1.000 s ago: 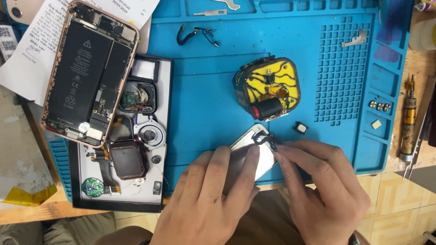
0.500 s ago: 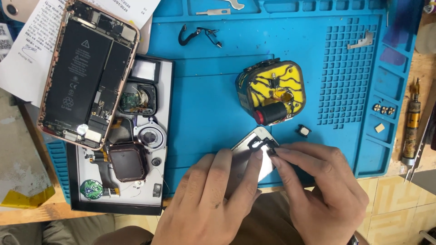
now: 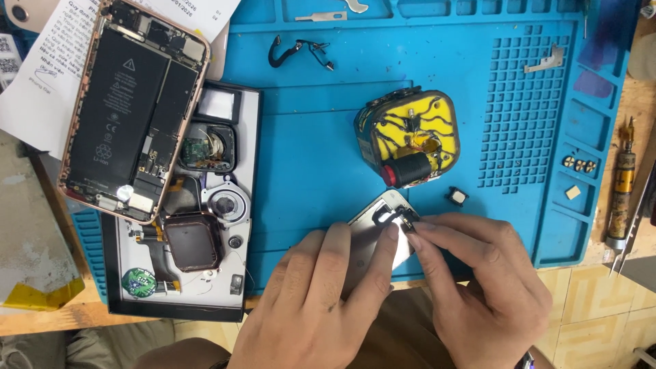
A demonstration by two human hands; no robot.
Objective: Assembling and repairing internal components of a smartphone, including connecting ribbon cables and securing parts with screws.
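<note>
Silver plate (image 3: 380,225) stays pinched between both hands, left (image 3: 321,301) and right (image 3: 478,287), barely shifted on the blue mat (image 3: 307,137).

A blue mat (image 3: 321,157) is showing a grid of square pits at its right. A yellow block (image 3: 410,137) is wearing black squiggly wires and a black cylinder with a red end. The opened phone (image 3: 130,109) is showing a black battery inside a rose-gold rim. A silver plate (image 3: 372,229) is gleaming pale between the hands. A round green board (image 3: 139,280) is lying on a black-edged white tray (image 3: 225,301).
</note>
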